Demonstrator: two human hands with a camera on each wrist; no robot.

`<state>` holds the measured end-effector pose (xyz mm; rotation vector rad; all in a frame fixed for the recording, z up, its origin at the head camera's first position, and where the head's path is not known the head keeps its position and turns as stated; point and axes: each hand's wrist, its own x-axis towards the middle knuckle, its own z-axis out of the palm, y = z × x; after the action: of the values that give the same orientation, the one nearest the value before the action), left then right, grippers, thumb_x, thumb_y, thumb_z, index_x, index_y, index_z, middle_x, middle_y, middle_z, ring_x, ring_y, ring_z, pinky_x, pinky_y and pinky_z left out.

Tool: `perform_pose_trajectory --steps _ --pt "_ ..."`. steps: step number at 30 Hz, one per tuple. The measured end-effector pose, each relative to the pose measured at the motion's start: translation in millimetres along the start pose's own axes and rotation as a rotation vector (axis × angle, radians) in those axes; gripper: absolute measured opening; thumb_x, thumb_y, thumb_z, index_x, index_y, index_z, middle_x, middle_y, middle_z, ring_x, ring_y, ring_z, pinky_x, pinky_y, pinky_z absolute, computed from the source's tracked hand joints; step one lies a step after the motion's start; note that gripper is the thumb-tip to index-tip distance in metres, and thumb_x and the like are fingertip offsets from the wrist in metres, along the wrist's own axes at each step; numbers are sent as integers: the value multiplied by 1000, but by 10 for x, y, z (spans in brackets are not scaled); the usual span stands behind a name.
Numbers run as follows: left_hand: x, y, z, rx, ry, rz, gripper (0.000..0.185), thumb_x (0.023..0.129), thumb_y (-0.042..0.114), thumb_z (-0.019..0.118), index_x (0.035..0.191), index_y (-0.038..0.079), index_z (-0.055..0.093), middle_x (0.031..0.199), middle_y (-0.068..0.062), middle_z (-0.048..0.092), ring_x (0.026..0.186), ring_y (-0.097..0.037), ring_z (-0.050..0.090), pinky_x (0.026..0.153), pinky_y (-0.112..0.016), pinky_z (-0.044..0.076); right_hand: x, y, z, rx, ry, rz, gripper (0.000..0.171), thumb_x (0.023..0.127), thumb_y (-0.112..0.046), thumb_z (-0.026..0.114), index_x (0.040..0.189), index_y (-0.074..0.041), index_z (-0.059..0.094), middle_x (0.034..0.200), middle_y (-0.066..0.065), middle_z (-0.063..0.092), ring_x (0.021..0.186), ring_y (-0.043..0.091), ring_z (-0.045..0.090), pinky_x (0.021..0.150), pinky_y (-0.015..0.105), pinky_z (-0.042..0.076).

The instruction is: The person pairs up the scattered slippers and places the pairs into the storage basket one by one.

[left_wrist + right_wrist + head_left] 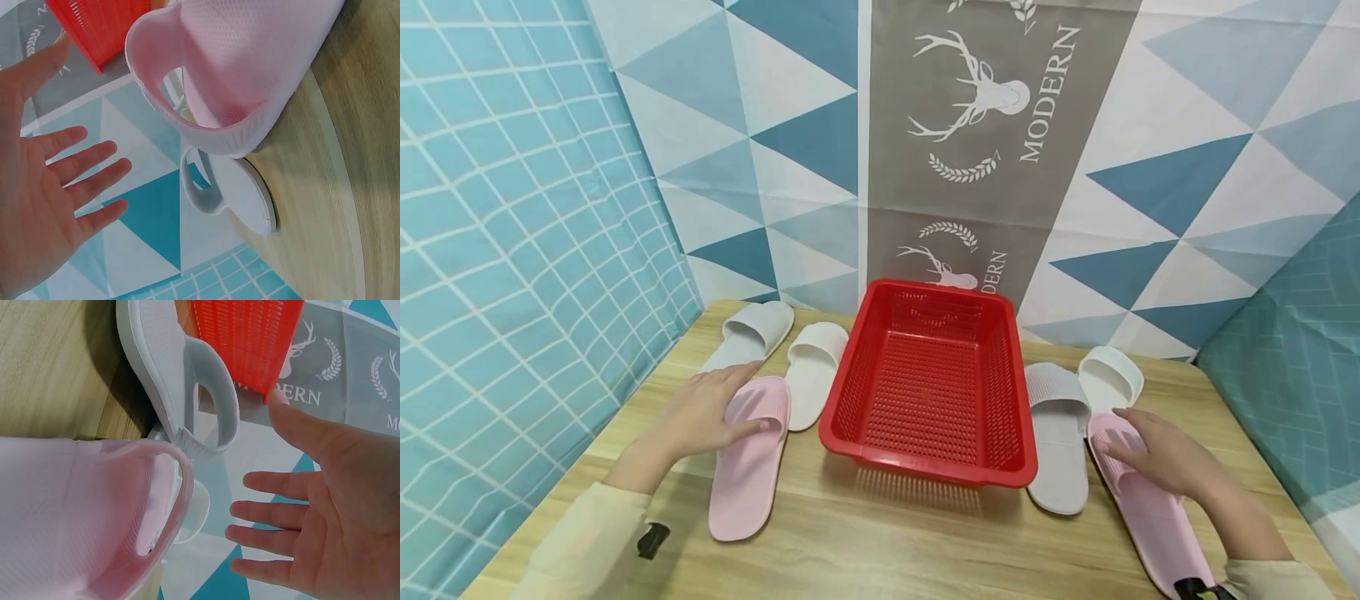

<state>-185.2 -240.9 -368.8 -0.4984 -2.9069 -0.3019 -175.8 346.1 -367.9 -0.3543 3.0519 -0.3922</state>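
In the head view my left hand (707, 414) hovers over a pink slipper (745, 483) left of a red plastic basket (925, 400). The left wrist view shows that hand (56, 194) with fingers spread and an empty palm, apart from the pink slipper (231, 69). On the right side, my right hand (1172, 458) is over the other pink slipper (1161, 533). Its fingers are straight in the right wrist view, where the hand (337, 506) faces the strap of the pink slipper (69, 512) across a gap. Neither hand holds anything.
Left of the basket lie a grey slipper (737, 346) and a white slipper (808, 383). To its right are another grey slipper (1060, 458) and a white one (1108, 379), partly behind the pink slipper. A patterned cloth wall (805, 158) borders the wooden table (850, 550).
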Motion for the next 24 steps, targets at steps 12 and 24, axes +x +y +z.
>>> perform_pose_trajectory --steps 12,24 --pt "75 -140 15 -104 -115 4 80 77 53 72 136 3 50 135 -19 57 123 -42 54 101 -57 43 -39 90 5 31 46 -127 68 78 -33 77 126 9 52 122 34 57 111 52 56 88 62 45" --pt "135 -289 129 -202 -165 44 64 80 36 73 126 -5 57 125 -22 63 119 -41 57 101 -55 44 -23 249 -4 -2 7 -192 68 71 -27 82 125 4 55 122 27 61 108 46 59 83 49 51"
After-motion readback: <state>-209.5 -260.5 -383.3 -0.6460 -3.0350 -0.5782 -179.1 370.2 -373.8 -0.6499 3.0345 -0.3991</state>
